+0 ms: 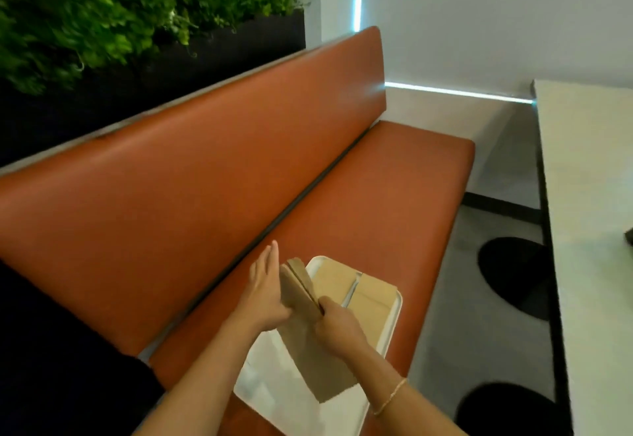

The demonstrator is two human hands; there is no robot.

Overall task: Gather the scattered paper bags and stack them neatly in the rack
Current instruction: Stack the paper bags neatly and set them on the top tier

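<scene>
A white tray [390, 326] lies on the orange bench seat. Two flat brown paper bags [363, 293] rest side by side at its far end. Over the tray I hold a small bundle of brown paper bags [308, 333] on edge, tilted. My right hand [337, 327] pinches the bundle's top edge from the right. My left hand [265, 290] presses flat against the bundle's left side, fingers stretched out and pointing away from me.
The orange bench seat [394, 196] and backrest [191, 175] run away from me. A pale table [589, 230] stands to the right, with two black stool tops [510, 274] beside it. Green plants [120, 0] sit behind the backrest.
</scene>
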